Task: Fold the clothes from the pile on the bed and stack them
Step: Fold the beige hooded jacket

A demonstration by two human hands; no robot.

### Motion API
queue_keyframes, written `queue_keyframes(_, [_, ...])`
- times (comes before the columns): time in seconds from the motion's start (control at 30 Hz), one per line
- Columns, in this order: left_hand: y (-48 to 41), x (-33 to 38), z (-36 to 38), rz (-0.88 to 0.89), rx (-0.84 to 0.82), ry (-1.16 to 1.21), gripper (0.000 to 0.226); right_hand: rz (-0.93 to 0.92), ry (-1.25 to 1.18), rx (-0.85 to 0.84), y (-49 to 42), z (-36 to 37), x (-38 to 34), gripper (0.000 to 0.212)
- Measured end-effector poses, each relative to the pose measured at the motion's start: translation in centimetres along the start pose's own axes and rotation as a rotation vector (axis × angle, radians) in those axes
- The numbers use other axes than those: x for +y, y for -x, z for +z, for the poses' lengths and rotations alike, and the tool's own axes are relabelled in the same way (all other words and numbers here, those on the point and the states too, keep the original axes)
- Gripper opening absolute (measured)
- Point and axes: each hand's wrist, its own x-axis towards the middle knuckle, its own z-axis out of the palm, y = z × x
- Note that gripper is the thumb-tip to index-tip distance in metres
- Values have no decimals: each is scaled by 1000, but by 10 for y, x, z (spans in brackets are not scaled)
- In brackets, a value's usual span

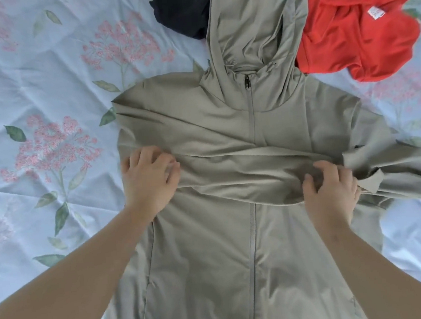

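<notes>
A grey-green zip hoodie (237, 246) lies face up on the bed, hood pointing away from me. One sleeve (231, 172) is folded across the chest from the left shoulder toward the right. My left hand (147, 180) rests on the sleeve near the jacket's left edge, fingers loosely bent and blurred. My right hand (331, 189) grips the sleeve's cuff end at the right side, fingers curled into the fabric. The other sleeve (396, 168) lies bunched at the right edge.
A red garment (360, 26) lies crumpled at the top right beside the hood. A dark navy garment (181, 9) with yellow lettering sits at the top centre, partly under the hood. The bed sheet (46, 97) is pale blue with pink flowers.
</notes>
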Motion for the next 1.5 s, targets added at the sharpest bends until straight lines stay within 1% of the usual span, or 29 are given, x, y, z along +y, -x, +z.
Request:
queue_keyframes(0.03, [-2,18,4,43,18,39,27,94,-118,52,-1,-4,2,33])
queue_keyframes(0.07, [-4,37,11,79,-46,78,19,210,-235,104,-3,-8,6,30])
queue_keyframes(0.1, [-7,54,17,110,-143,91,21,329,-348,164,-6,-12,9,29])
queue_keyframes(0.13, [-10,68,25,135,-216,74,29,445,-449,225,-11,-17,14,33])
queue_keyframes(0.2, [-18,87,37,137,-271,27,49,611,-571,261,-19,-26,25,53])
queue_keyframes(0.23, [-22,95,40,120,-267,18,54,636,-572,222,-21,-30,31,64])
queue_keyframes(0.27, [-26,100,44,105,-250,15,56,608,-531,158,-24,-31,38,66])
queue_keyframes(0.3, [-30,103,46,97,-239,1,53,541,-468,77,-27,-32,43,56])
queue_keyframes(0.37, [-39,107,48,64,-222,0,38,435,-410,15,-34,-36,46,14])
queue_keyframes(0.4, [-43,108,46,20,-207,34,31,409,-441,29,-37,-40,45,10])
queue_keyframes(0.47, [-51,112,39,-100,-116,154,27,412,-652,91,-45,-51,47,22])
queue_keyframes(0.53, [-57,118,32,-196,30,278,26,452,-865,189,-52,-66,50,25])
queue_keyframes(0.6, [-56,127,27,-222,108,372,30,535,-1000,293,-59,-79,59,24])
queue_keyframes(0.63, [-53,133,27,-209,76,385,39,584,-1029,311,-62,-83,65,22])
queue_keyframes(0.67, [-48,138,29,-181,7,350,50,642,-1035,291,-65,-85,72,23])
queue_keyframes(0.73, [-35,149,41,-120,-134,189,68,807,-1023,195,-70,-84,84,33])
queue_keyframes(0.8, [-25,159,56,-55,-167,84,69,934,-1018,72,-72,-82,91,36])
queue_keyframes(0.83, [-22,163,62,-34,-154,66,65,943,-986,25,-72,-82,93,34])
queue_keyframes(0.9, [-20,167,69,-21,-79,93,53,890,-904,2,-75,-84,96,26])
queue_keyframes(0.97, [-26,169,69,4,34,130,41,822,-845,70,-84,-93,99,29])
queue_keyframes(1.0, [-32,169,67,29,47,129,37,790,-830,105,-90,-99,100,30])
queue_keyframes(1.03, [-39,169,65,54,2,110,36,763,-834,136,-96,-105,100,29])
queue_keyframes(1.13, [-59,170,65,85,-280,-37,48,719,-807,183,-112,-116,100,31])
queue_keyframes(1.17, [-61,171,66,80,-321,-80,53,709,-783,162,-116,-116,100,30])
queue_keyframes(1.23, [-57,178,67,96,-260,-121,64,708,-724,58,-122,-113,100,27])
queue_keyframes(1.3, [-43,185,69,184,-171,-116,69,721,-679,-46,-121,-108,104,40])
queue_keyframes(1.33, [-33,186,72,244,-168,-122,70,716,-623,-44,-120,-105,107,39])
queue_keyframes(1.43, [-4,175,80,300,-246,-175,75,620,-367,140,-116,-104,114,20])
queue_keyframes(1.5, [10,159,78,329,-200,-192,79,517,-284,225,-115,-107,113,16])
